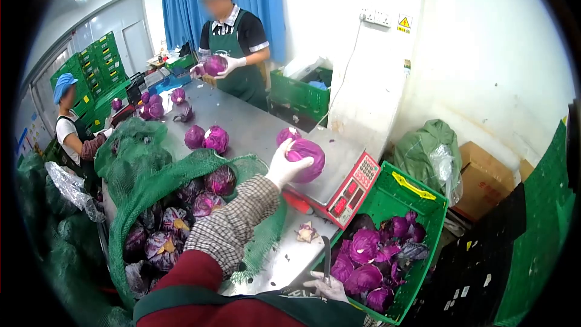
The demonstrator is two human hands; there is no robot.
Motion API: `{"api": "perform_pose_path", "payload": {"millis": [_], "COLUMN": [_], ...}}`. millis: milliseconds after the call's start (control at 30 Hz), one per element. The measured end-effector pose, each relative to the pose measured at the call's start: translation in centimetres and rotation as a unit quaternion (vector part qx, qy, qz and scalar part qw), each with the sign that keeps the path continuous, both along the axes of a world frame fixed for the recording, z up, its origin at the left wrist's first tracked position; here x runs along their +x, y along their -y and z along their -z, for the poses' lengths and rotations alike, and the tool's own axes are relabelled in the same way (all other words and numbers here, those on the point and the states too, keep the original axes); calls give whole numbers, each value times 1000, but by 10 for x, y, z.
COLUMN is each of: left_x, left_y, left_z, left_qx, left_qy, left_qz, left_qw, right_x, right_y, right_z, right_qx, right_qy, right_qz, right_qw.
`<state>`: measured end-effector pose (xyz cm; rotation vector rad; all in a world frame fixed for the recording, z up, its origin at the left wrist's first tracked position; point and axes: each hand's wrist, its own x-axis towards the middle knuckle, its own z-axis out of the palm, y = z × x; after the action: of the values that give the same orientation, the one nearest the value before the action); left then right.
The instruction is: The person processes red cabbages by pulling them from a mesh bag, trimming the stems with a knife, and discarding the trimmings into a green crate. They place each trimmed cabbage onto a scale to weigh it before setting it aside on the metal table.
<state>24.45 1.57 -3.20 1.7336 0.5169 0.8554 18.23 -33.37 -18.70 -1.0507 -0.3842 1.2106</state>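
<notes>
My left hand (289,166), in a white glove, grips a purple cabbage (310,161) beside the weighing scale (333,166). Low in the view, my right hand (328,286), also gloved, is closed around the handle of a knife (327,254) whose curved dark blade points up. A cut cabbage stump (307,232) lies on the metal table (242,109) between the scale and the knife. Another cabbage (288,136) sits just behind the held one. Under my left forearm, a green net sack (136,197) lies open around several cabbages (209,204).
A green crate (433,230) at the right holds cabbages and loose leaves. Two co-workers stand across and at the left; the nearer one holds a cabbage (215,65). More cabbages (216,138) lie on the table. Another green crate (299,94) stands by the wall.
</notes>
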Motion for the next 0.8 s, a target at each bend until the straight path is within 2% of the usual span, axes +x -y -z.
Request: {"api": "perform_pose_path", "payload": {"millis": [33,67,100,133,167,200,233,267,333,400,533,600,633,667,733,800], "left_x": [16,20,23,23,5,-2,-21,-43,-88,-127,-164,-172,-172,-171,-165,-161], "left_y": [-13,-17,-22,-25,-10,-27,-28,-29,-41,-47,-36,-36,-29,-20,-8,-7], "left_z": [14,12,12,13,-13,2,-3,-7,15,32,59,91,95,94,88,90], "left_qx": [28,-10,-51,-94,-126,-108,-129,-147,-271,-324,-253,-152,-103,-68,95,130], "left_qy": [7,38,68,96,111,100,120,140,157,152,79,-31,-76,-107,-271,-335], "left_qz": [-4,12,26,39,32,5,26,46,22,22,-54,-143,-173,-137,-146,-116], "left_qw": [1000,999,996,990,985,989,984,978,950,933,963,977,977,982,947,926], "right_x": [3,5,7,4,-2,-3,4,13,33,63,135,155,158,160,166,178], "right_y": [3,4,6,5,1,0,3,2,-5,-9,-32,-50,-61,-70,-87,-103], "right_z": [4,2,-2,-8,-14,-17,5,3,-7,-38,-35,-51,-64,-76,-91,-94], "right_qx": [-9,-20,-7,-18,-31,-42,-33,-74,-154,-120,-72,-63,-58,-73,-52,-48], "right_qy": [59,116,82,102,121,142,229,211,173,165,223,246,295,322,344,337], "right_qz": [-7,-14,7,42,76,110,113,122,140,177,289,265,244,224,206,196], "right_qw": [998,993,997,994,989,983,966,967,963,963,928,930,922,917,915,919]}}
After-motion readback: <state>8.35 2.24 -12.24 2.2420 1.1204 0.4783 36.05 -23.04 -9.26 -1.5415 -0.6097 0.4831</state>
